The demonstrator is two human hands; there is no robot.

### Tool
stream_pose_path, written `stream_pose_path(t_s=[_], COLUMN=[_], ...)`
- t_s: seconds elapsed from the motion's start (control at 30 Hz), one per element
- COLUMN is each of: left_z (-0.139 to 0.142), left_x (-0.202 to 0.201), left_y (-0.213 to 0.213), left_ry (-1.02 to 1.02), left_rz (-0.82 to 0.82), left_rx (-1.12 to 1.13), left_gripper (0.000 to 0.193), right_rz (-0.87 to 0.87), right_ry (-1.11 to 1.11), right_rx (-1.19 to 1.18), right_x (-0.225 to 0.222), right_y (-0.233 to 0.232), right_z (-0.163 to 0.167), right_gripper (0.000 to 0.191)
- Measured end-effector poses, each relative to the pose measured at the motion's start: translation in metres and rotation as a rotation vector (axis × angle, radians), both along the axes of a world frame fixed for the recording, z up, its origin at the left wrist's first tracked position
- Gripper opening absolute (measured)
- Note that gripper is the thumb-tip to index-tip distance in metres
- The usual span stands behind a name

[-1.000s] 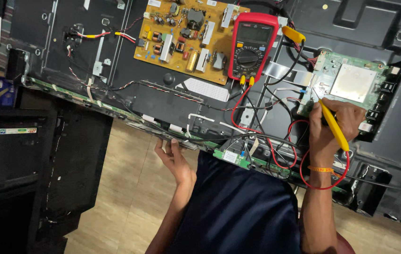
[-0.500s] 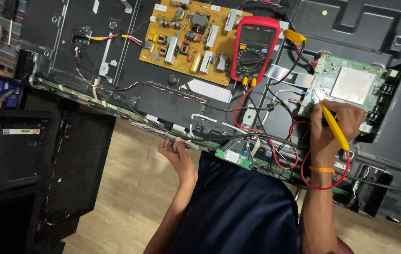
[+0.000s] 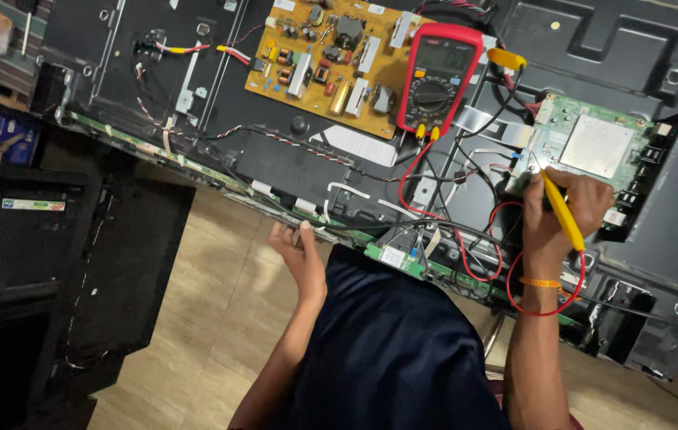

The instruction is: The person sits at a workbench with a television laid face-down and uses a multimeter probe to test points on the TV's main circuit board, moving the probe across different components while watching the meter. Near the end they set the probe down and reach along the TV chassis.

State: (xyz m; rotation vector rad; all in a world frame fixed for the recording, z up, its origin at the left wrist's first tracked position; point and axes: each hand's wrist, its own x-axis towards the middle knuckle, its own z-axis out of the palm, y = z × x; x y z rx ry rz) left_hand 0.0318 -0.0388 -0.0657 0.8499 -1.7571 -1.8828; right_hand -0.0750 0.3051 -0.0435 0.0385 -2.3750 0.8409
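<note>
My right hand (image 3: 566, 203) fingers grasping slim yellow plastic probe (image 3: 563, 213), tip on green circuit board (image 3: 593, 147) | left hand (image 3: 300, 253) fingers released, beside panel edge.

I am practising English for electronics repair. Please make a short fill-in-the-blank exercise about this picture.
1. The right hand holds a ____ probe against the green circuit board.
2. The multimeter has a ____ casing.
3. The left hand holds ____.

Missing words: yellow; red; nothing
</note>
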Motion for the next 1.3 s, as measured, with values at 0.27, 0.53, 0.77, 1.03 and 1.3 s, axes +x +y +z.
stream_pose_path(t_s=[0.27, 0.53, 0.77, 1.03, 1.3], left_z=[0.013, 0.058, 0.064, 0.052, 0.030], left_x=[0.013, 0.045, 0.049, 0.058, 0.059], left_y=[-0.051, -0.155, -0.212, -0.243, -0.246], left_ry=[-0.131, -0.179, 0.286, 0.395, 0.408], left_rz=[-0.201, -0.537, -0.664, -0.705, -0.646], left_rx=[-0.279, -0.924, -1.350, -1.270, -1.076], left_gripper=[0.052, 0.031, 0.036, 0.024, 0.032], right_rz=[0.013, 0.058, -0.069, -0.019, -0.020], right_ry=[0.029, 0.053, -0.274, -0.529, -0.451], right_rx=[0.030, 0.070, -0.135, -0.840, -0.785], right_x=[0.012, 0.030, 0.043, 0.064, 0.065], right_y=[-0.011, -0.025, -0.071, -0.116, -0.130], right_z=[-0.011, -0.024, -0.010, 0.023, 0.031], right_gripper=[0.009, 0.009, 0.033, 0.043, 0.030])
